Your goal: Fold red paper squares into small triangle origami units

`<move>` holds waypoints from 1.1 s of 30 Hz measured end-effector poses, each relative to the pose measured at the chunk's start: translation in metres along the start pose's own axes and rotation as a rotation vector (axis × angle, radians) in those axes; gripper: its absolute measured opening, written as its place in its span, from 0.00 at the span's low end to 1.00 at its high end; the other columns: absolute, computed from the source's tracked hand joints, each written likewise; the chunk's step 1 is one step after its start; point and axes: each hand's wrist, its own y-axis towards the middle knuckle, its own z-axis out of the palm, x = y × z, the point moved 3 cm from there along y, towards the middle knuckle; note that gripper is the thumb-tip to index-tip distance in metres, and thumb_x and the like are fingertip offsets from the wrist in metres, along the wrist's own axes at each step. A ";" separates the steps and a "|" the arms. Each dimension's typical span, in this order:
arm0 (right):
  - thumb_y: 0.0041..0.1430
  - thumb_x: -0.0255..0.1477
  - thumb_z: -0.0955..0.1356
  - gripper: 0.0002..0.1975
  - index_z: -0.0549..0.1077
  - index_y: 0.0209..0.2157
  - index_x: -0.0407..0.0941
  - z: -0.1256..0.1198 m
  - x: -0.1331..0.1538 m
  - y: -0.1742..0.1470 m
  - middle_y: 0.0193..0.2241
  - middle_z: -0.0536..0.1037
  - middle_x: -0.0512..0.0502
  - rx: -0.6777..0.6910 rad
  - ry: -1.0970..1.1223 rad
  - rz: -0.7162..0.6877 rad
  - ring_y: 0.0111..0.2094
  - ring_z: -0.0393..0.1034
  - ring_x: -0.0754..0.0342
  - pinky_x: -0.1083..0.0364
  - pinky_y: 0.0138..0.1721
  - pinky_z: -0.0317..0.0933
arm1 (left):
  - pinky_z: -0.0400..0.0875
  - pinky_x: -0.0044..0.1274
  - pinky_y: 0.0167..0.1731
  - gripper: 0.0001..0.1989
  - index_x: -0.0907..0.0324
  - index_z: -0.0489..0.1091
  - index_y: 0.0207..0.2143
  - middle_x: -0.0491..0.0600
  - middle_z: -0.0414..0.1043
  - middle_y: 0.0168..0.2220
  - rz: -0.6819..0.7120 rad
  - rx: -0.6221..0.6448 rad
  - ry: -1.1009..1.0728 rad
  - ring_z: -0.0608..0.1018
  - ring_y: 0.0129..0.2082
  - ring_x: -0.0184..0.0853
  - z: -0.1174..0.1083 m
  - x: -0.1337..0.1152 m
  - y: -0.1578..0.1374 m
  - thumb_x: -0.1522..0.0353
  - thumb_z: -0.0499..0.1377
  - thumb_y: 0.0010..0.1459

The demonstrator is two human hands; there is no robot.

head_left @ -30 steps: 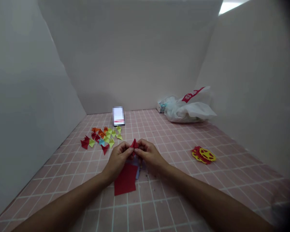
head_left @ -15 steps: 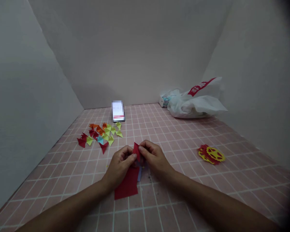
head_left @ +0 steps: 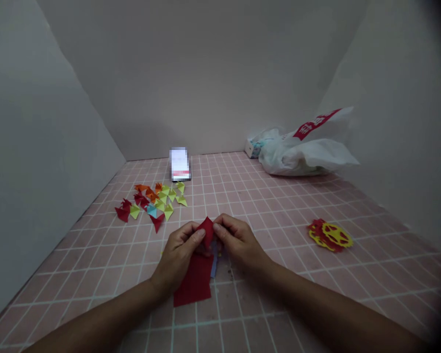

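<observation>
A small piece of folded red paper [head_left: 207,231], pointed at the top, is held up between my two hands. My left hand [head_left: 182,250] pinches it with the thumb across its front face. On the other side my right hand [head_left: 238,240] grips its right edge between thumb and fingertips. Beneath them a flat sheet of red paper [head_left: 194,282] lies on the pink tiled surface [head_left: 257,206]. A strip of bluish-purple paper [head_left: 213,264] pokes out at that sheet's right edge, partly covered by my hands.
Several folded paper figures [head_left: 161,197] in red, orange, yellow and blue lie at the left. Behind them stands a lit phone [head_left: 180,164]. Red and yellow paper cutouts [head_left: 336,235] rest at the right. A white plastic bag [head_left: 301,157] and a small box [head_left: 250,148] sit by the back wall.
The folded red paper has turned so that a broader diamond-shaped face shows. My left thumb has shifted onto its front. The whole view has moved slightly.
</observation>
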 end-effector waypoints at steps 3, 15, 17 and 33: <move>0.62 0.31 0.64 0.08 0.68 0.29 0.45 -0.002 0.000 0.000 0.24 0.69 0.52 -0.063 -0.043 -0.023 0.25 0.62 0.57 0.57 0.28 0.57 | 0.68 0.20 0.28 0.11 0.60 0.71 0.29 0.45 0.71 0.25 -0.008 0.004 0.021 0.73 0.25 0.29 0.000 0.002 -0.001 0.62 0.60 0.59; 0.61 0.24 0.65 0.05 0.69 0.30 0.45 -0.006 0.006 -0.001 0.26 0.71 0.50 -0.099 -0.278 -0.140 0.29 0.65 0.55 0.56 0.31 0.58 | 0.69 0.21 0.28 0.11 0.59 0.68 0.34 0.45 0.72 0.27 -0.003 -0.006 0.004 0.72 0.25 0.29 0.002 -0.001 0.001 0.62 0.63 0.56; 0.60 0.23 0.65 0.04 0.68 0.31 0.45 -0.007 0.009 -0.002 0.28 0.71 0.49 -0.129 -0.311 -0.188 0.30 0.66 0.55 0.56 0.32 0.59 | 0.68 0.21 0.28 0.10 0.59 0.67 0.33 0.44 0.70 0.26 0.004 -0.005 0.043 0.72 0.24 0.29 0.002 -0.001 0.002 0.62 0.62 0.55; 0.63 0.21 0.61 0.09 0.68 0.30 0.43 0.003 0.021 -0.007 0.28 0.71 0.43 -0.058 -0.767 -0.502 0.32 0.65 0.51 0.52 0.34 0.59 | 0.63 0.22 0.26 0.05 0.58 0.62 0.26 0.42 0.66 0.23 0.144 0.004 0.361 0.67 0.24 0.30 0.004 -0.006 -0.003 0.71 0.57 0.54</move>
